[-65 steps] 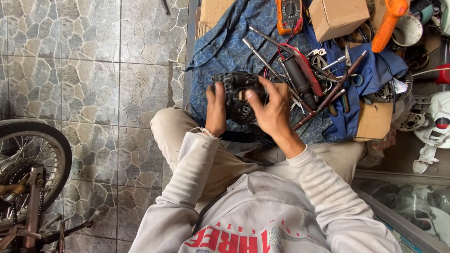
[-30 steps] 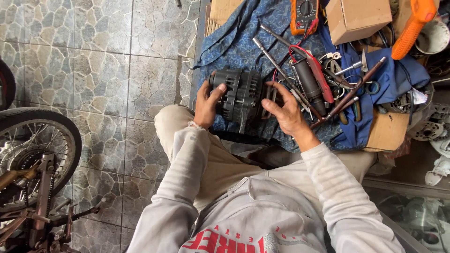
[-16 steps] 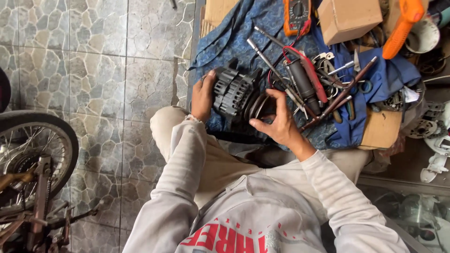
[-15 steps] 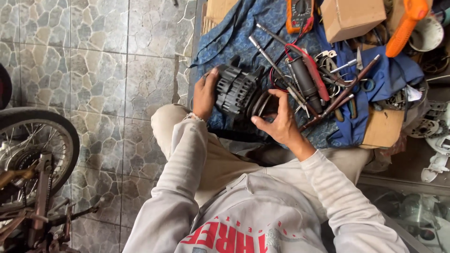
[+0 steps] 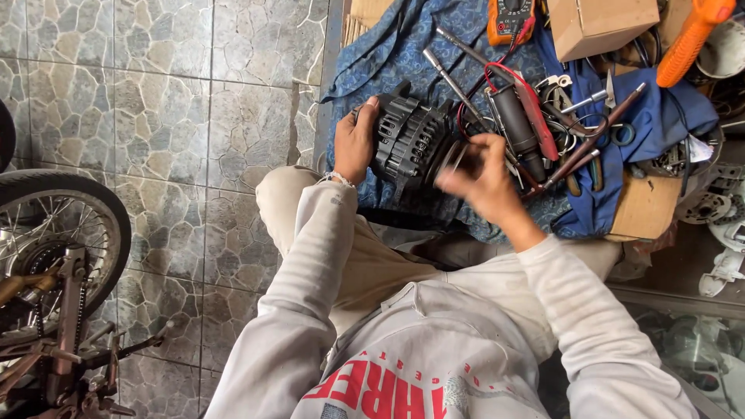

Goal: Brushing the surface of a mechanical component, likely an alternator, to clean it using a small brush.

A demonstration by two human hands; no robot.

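The person is sitting over a blue cloth [image 5: 403,46] that is lying on the floor [image 5: 155,116], and both hands are working on a black ribbed motor part [image 5: 411,143]. This part is resting low over the cloth, just in front of the person's knees, between the two hands.

The left hand [image 5: 355,143] is holding the left side of the motor part; its fingers [image 5: 371,105] are closed around the edge and the thumb is pressing on the housing. The right hand [image 5: 485,182] is touching the right end of the part, where a round metal wheel [image 5: 458,155] is showing. This hand is blurred, so I cannot tell if its fingers are gripping the wheel or only lying on it.

Just beside the part, to the right, many tools are lying on the cloth: a long metal rod [image 5: 458,85], a dark cylinder with a red wire [image 5: 514,116], and some pliers [image 5: 578,167]. An orange meter [image 5: 508,17] and a cardboard box [image 5: 601,23] are lying further up. An orange handle [image 5: 691,39] is showing at the top right corner. On the left, well apart from the hands, a bicycle wheel [image 5: 54,233] is standing on the tiled floor.
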